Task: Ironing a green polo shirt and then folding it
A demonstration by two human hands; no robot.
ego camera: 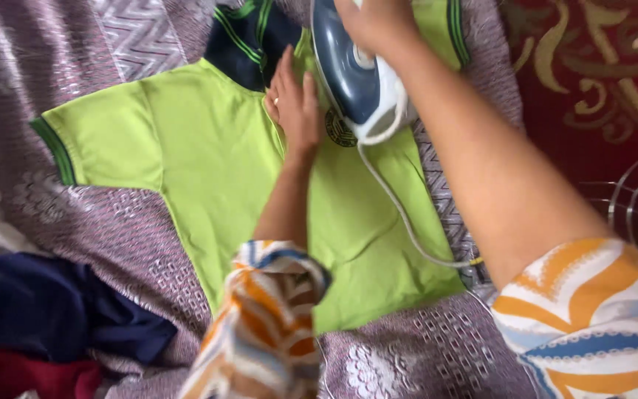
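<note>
Striped orange-and-white sleeves fill the near edge. Her right hand is wrapped around the handle of a blue-and-white iron, which rests on the chest of a lime-green polo shirt. Flat and spread, the left hand presses the shirt just beside the iron. Under it lies a patterned purple cloth; dark clothes are heaped at the left.

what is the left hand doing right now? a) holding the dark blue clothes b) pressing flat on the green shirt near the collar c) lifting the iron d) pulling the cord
b: the left hand lies flat on the green shirt just below the dark collar, while the right hand grips the iron.
</note>
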